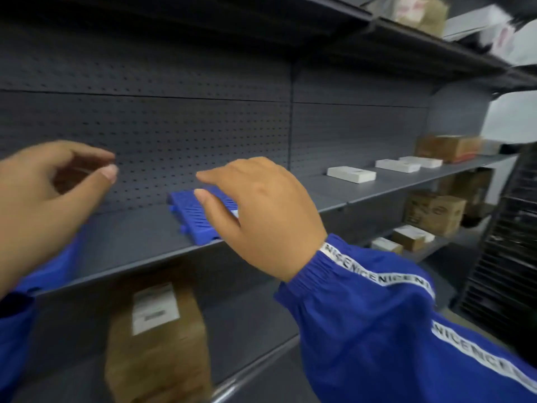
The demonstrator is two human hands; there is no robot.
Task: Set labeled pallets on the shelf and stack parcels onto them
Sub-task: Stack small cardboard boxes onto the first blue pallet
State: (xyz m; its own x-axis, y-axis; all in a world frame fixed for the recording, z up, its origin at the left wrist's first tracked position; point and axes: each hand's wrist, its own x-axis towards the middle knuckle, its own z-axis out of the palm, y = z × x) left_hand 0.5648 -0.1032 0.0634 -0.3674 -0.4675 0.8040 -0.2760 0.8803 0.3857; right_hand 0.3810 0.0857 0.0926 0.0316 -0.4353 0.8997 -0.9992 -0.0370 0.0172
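A small blue slotted pallet (190, 212) with a white label lies flat on the grey shelf (136, 237), near its front edge. My right hand (261, 216) hovers just over the pallet's right part, fingers spread, and hides that part; whether it touches the pallet I cannot tell. My left hand (49, 196) is raised at the left, fingers loosely curled and apart, holding nothing. A second blue thing (58, 266) shows below my left hand at the shelf's front edge, blurred. A brown parcel (158, 338) with a white label stands on the shelf below.
Flat white boxes (351, 174) and a brown carton (447, 146) lie further right on the same shelf. More cartons (433, 213) fill the lower shelves at right, and parcels (421, 13) sit on the top shelf. A dark perforated back panel (174, 126) stands behind the shelf.
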